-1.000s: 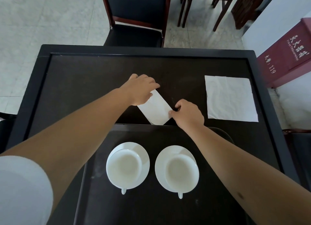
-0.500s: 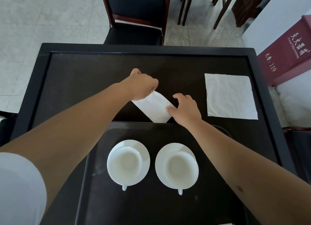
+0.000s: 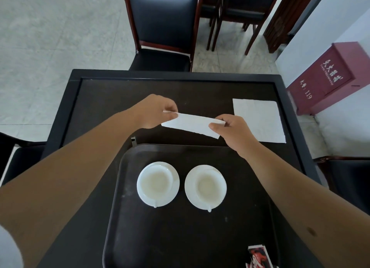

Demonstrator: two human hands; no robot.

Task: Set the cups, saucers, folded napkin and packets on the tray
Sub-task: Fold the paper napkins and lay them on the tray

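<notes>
The folded napkin (image 3: pixel 192 125) hangs stretched between your hands above the worktop (image 3: pixel 112 99), just beyond the tray's (image 3: pixel 180 237) far rim. Your left hand (image 3: pixel 155 111) pinches its left end; your right hand (image 3: pixel 233 130) pinches its right end. On the tray, two cups sit on saucers, the left cup (image 3: pixel 157 182) beside the right cup (image 3: pixel 206 186). Red packets (image 3: pixel 258 255) lie at the tray's near right corner. A flat napkin (image 3: pixel 259 120) lies to the right.

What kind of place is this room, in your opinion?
Probably a restaurant or hotel dining room: a dark table with matching padded chairs, a serving tray holding cups on saucers, and a red fire-equipment box.
</notes>
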